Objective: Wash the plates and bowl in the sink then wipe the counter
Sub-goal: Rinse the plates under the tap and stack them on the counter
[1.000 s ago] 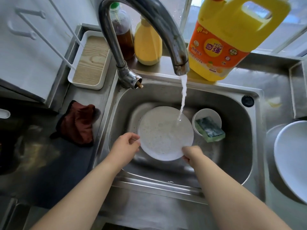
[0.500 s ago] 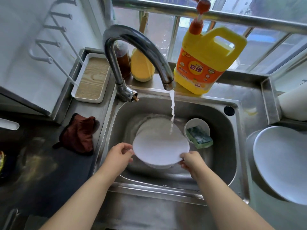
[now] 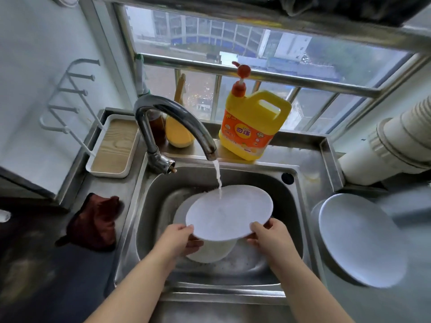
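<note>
Plate (image 3: 229, 212), white and round, is held level over the sink (image 3: 293, 199) by two hands: the left hand (image 3: 179, 238) pinches its near-left rim, thumb on top and fingers beneath, and the right hand (image 3: 270, 236) pinches the near-right rim the same way. Water from the curved tap (image 3: 172, 120) lands on its far part. Just below it a second white dish (image 3: 210, 251) lies in the basin, partly hidden. A third white plate (image 3: 359, 238) rests on the steel counter (image 3: 310, 159) to the right of the sink. Left of the sink lies one dark red cloth (image 3: 95, 221), and farther back one white tray (image 3: 112, 145) with a wood-grain floor. Along the far ledge stand one yellow detergent jug (image 3: 251, 127) with a red pump and two smaller bottles, one brown (image 3: 156, 127) and one yellow (image 3: 178, 134). A barred window (image 3: 233, 43) runs behind, with a white wall rack (image 3: 67, 96) on the left.
</note>
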Demonstrator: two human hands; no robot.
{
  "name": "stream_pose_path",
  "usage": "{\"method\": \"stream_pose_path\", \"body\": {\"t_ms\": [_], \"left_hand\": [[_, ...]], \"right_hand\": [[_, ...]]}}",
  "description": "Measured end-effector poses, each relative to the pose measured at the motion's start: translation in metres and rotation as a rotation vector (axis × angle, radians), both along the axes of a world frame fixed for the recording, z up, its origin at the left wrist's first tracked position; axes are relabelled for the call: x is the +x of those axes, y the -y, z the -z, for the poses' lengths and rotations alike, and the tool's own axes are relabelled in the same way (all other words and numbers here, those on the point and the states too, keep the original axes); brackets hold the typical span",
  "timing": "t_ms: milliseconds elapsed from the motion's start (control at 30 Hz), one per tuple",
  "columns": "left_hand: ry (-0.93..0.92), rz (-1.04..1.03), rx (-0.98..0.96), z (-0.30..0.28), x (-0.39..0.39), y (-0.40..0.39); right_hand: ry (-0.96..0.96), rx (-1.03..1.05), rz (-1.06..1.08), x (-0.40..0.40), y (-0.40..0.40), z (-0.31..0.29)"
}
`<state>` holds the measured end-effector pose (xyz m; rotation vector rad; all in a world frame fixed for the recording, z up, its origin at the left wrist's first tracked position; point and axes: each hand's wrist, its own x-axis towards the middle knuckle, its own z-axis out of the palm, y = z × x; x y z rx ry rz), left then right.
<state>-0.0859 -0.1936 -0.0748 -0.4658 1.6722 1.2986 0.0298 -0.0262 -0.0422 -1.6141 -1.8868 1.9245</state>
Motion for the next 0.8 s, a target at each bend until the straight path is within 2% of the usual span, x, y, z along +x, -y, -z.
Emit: {"method": "stream_pose_path", "body": {"t_ms": [133,333,467,633,800], "left_hand": [[0.085,-0.056,0.081,-0.006,0.003,-0.011],[-0.044,-0.075,0.141,-0.011,0.004,-0.012],[-0.159,-0.071,0.148,-0.011,0.001,-0.009],[-0.409,-0.059,0.169,-0.029,0.001,-0.003],[-0.600,-0.034,0.098,-0.043,0.000,0.009]], "right_hand": [[-0.056,0.038,0.001,0.013,0.003,-0.003],[-0.102,-0.081,0.113,0.022,0.000,0.024],[-0.153,-0.243,0.198,0.014,0.001,0.037],[-0.179,-0.504,0.279,-0.002,0.004,0.049],[-0.167,-0.615,0.226,-0.011,0.014,0.057]]}}
